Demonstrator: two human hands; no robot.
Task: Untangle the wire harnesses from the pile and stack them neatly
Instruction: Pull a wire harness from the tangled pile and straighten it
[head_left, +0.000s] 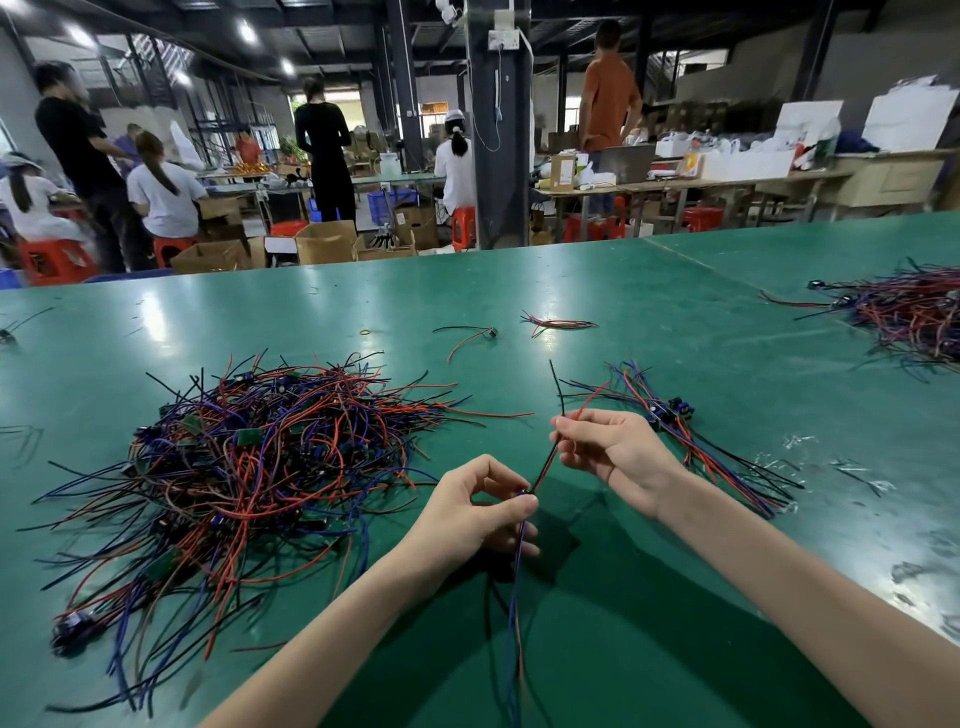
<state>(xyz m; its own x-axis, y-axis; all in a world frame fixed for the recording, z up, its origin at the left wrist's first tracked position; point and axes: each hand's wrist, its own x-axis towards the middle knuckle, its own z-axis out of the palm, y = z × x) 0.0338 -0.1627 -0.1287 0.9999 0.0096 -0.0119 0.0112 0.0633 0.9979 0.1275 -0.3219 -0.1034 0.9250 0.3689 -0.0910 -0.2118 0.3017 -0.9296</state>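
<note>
A big tangled pile of red, blue and black wire harnesses (244, 478) with small green boards lies on the green table (649, 597) at the left. One harness (543, 470) is stretched between my hands above the table. My left hand (478, 509) pinches its middle, with blue and red wires hanging down toward me. My right hand (608, 452) pinches its red and black wires, whose ends stick up. Behind my right hand lies a neat stack of harnesses (691, 441), wires aligned.
A single loose harness (470, 335), a small wire bundle (558, 323) and a yellow rubber band (367, 331) lie farther back. Another tangled pile (904, 312) sits at the far right. Several people work at benches beyond the table edge.
</note>
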